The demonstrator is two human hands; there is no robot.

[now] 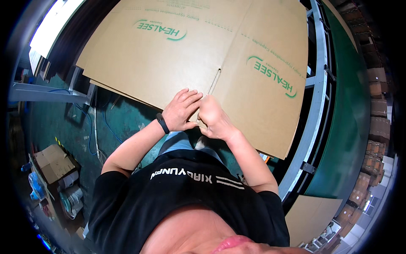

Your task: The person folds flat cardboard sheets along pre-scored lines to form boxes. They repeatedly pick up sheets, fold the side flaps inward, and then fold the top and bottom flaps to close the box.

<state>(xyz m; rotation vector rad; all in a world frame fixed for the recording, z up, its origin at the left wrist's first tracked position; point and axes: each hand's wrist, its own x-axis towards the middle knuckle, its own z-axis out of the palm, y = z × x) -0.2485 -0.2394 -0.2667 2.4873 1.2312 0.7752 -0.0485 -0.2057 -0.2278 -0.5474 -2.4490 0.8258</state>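
Note:
A large flat brown cardboard sheet (186,55) with green printing spreads out in front of me, its near edge at my hands. A narrow slot (215,80) runs through it toward that edge. My left hand (182,109), with a black band on the wrist, rests on the sheet left of the slot, fingers stretched out and thumb along the edge. Close beside it, my right hand (215,117) is closed at the near end of the slot. It is slightly blurred, and whatever lies inside its fingers is hidden. A small cardboard flap (194,117) shows between the hands.
A metal rail frame (315,106) runs along the sheet's right side, with a green surface (344,114) beyond. At lower left stands a cart (46,178) with cardboard and bags. Blue cables (89,131) lie on the green floor. Stacked cardboard (374,156) lines the far right.

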